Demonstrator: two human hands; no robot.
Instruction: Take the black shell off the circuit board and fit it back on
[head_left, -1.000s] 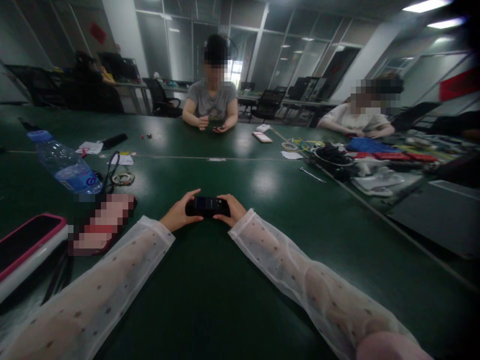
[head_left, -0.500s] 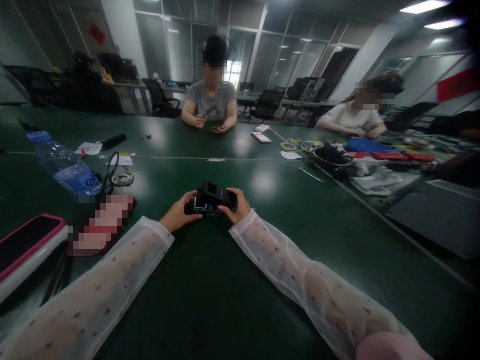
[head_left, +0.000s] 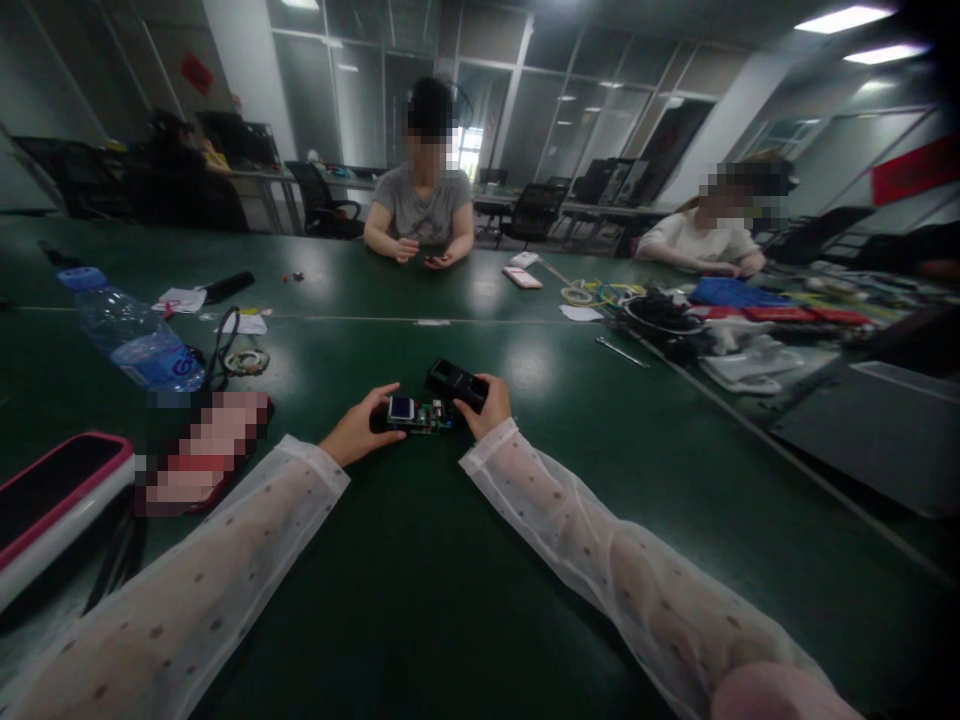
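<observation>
A green circuit board point(head_left: 424, 416) with a small square screen point(head_left: 402, 408) lies in the middle of the head view, close to the table top. My left hand point(head_left: 365, 422) grips its left end, thumb at the near edge and fingers at the far edge. Just beyond and to the right is a black plastic cover point(head_left: 454, 382) with a window opening. It is tilted, and my right hand point(head_left: 487, 405) is closed on its right end. The cover stands apart from the screen; whether its lower edge touches the board's right end I cannot tell.
On the left of the green table point(head_left: 360, 600) are a water bottle point(head_left: 154, 345), a red-edged phone point(head_left: 214, 450) and a pink-and-white case point(head_left: 64, 505). A wrench point(head_left: 622, 352) and a pile of cables point(head_left: 667, 315) lie right. Two people sit across the table.
My right hand has lifted the black cover off the circuit board, moving it right and away. The screen and components now show. My left hand has stayed in place.
</observation>
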